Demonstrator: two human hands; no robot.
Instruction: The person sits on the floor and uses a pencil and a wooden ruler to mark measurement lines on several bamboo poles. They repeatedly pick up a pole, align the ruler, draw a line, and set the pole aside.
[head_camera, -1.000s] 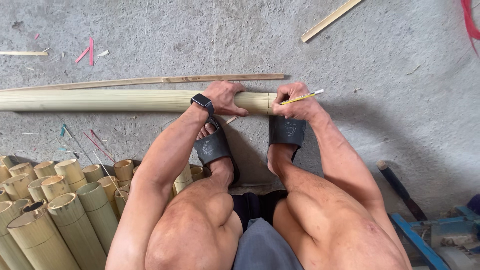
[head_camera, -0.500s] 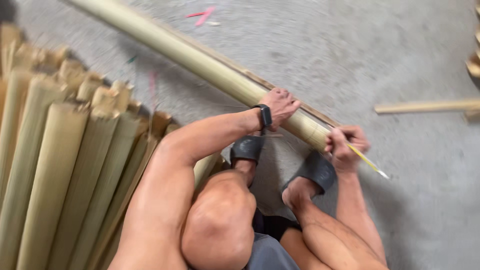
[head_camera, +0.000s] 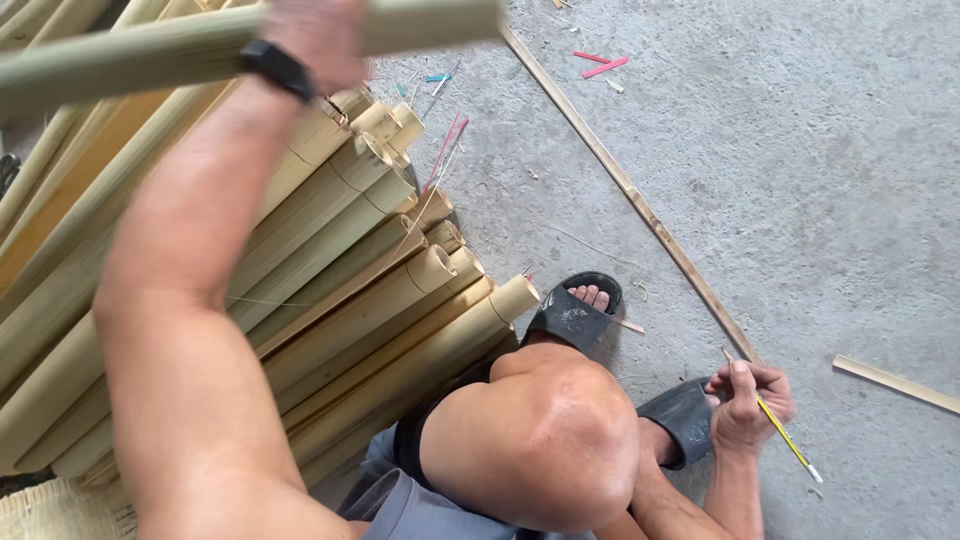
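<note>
1. Head view, nearest: right hand (head_camera: 745, 400) pinches a yellow pencil (head_camera: 785, 438) low beside the sandals.
2. Left hand (head_camera: 312, 38), blurred, grips a long bamboo pole (head_camera: 150, 55) raised over the bamboo stack (head_camera: 330, 290).
3. One-handed, the pole could slip and strike the floor (head_camera: 800, 180).

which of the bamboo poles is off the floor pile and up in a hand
The long green bamboo pole crossing the top of the view, gripped by the left hand. The other poles lie stacked in the pile on the floor.
</note>
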